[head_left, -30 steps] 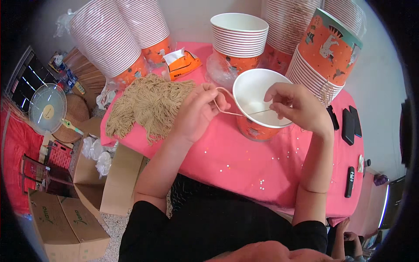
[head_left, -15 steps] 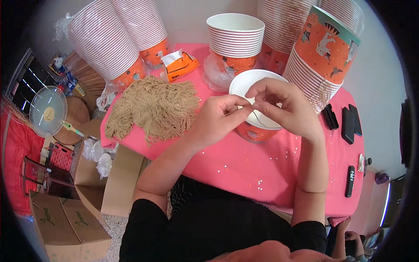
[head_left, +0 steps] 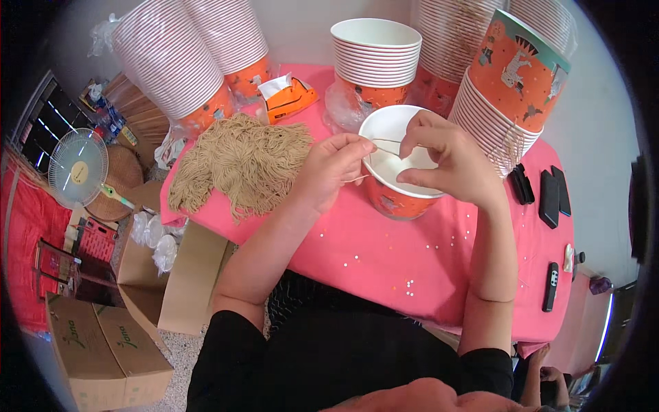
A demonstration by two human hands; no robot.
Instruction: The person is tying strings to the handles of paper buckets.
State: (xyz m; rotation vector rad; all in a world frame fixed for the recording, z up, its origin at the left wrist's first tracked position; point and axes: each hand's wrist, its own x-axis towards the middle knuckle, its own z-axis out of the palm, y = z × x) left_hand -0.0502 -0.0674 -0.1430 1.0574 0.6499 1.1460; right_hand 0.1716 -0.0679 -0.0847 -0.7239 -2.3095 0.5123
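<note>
The person's left hand (head_left: 333, 168) pinches a thin beige string (head_left: 388, 141) between thumb and forefinger; the string lies at those fingertips, just left of the right hand (head_left: 456, 165). One stretch runs roughly sideways from the left hand's pinch toward the right forefinger, its long axis left to right; whether it touches that finger is hard to tell. A short piece also shows under the left hand, pointing right toward the tub (head_left: 403, 206).

The right hand is curved like a C, thumb and forefinger apart with a gap between their tips, above the tub's opening. The left hand is beside the tub's left rim, knuckles up. Both forearms rise from the lower edge and lean inward, elbows bent.

The tub, white inside and orange outside, stands mouth up below the hands. A heap of yarn (head_left: 240, 165) lies left of the left hand; an orange packet (head_left: 288, 101) sits beyond it. Past the right hand is a stack of tubs (head_left: 491, 117), and to that hand's right lie two phones (head_left: 549, 199). Pink cloth (head_left: 371, 295) spreads beneath, nearer the body than either hand.
</note>
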